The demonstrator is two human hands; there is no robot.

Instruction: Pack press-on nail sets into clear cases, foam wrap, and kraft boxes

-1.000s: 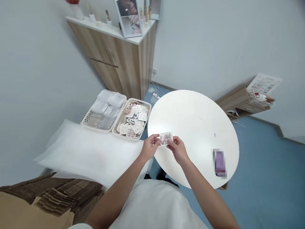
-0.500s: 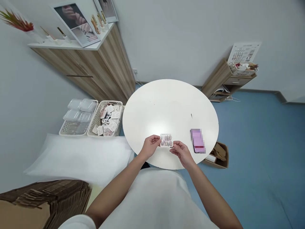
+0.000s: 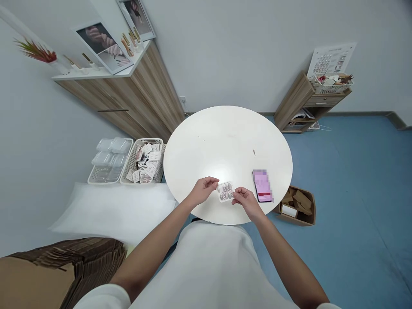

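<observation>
A small clear tray of press-on nails, patterned in pale pink and silver, is held over the near part of the round white table. My right hand pinches its right edge between thumb and fingers. At the upper left corner, the closed fingertips of my left hand grip the tray too. The tray tilts slightly, its left side higher. To the right of my right hand lies a phone with a pink, blurred-out screen.
Left of the table stand a basket of small cards and packets and a basket of clear plastic boxes. White sheets and stacked brown cardboard lie nearer. A carton sits on the floor at right, below a wooden shelf.
The tray has turned from level to slightly tilted, its right side lower. My right hand has shifted its hold on the right edge, and the camera view has moved a little.
</observation>
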